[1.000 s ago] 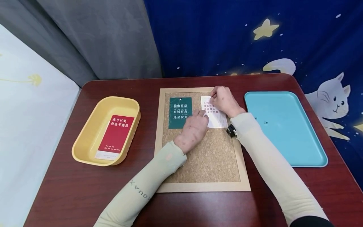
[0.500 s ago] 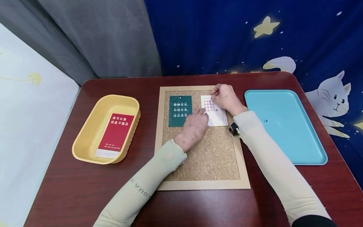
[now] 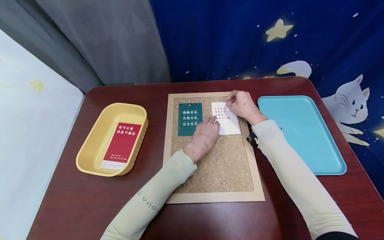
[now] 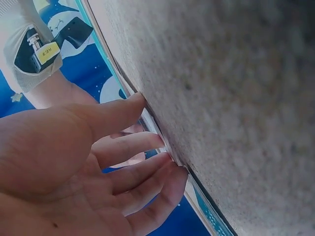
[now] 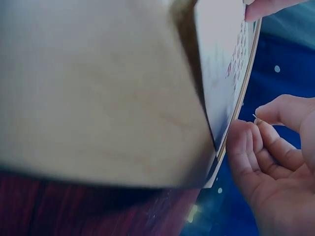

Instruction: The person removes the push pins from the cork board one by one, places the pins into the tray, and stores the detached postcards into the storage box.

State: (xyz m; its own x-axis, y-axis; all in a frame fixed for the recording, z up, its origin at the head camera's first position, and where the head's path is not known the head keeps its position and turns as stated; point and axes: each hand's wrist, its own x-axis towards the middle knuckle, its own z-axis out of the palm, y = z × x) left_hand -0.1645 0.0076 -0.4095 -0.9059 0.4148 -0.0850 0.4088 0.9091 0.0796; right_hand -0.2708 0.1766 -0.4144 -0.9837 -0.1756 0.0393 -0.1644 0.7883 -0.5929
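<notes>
My left hand (image 3: 203,137) rests its fingertips on the lower left of a white card with red print (image 3: 230,126). This card lies on a wood-framed cork board (image 3: 222,166). My right hand (image 3: 243,106) is at the card's upper right. Its thumb and forefinger pinch a pushpin (image 5: 255,117), mostly hidden, with a thin pointed tip showing in the right wrist view. Left of the white card, a dark green card (image 3: 189,116) has a pin (image 3: 190,104) at its top edge. In the left wrist view, the left hand's fingertips (image 4: 177,172) touch the board side.
A yellow basket (image 3: 87,150) on the left holds a red card (image 3: 123,141) with a white lower strip. On the right lies a blue tray (image 3: 312,143) with a small pin (image 3: 281,128) partly hidden by the right sleeve. Curtains hang behind the dark red table (image 3: 210,220).
My right hand has shifted slightly right across the white card's top, uncovering more of its print. The left hand stays in place on the card.
</notes>
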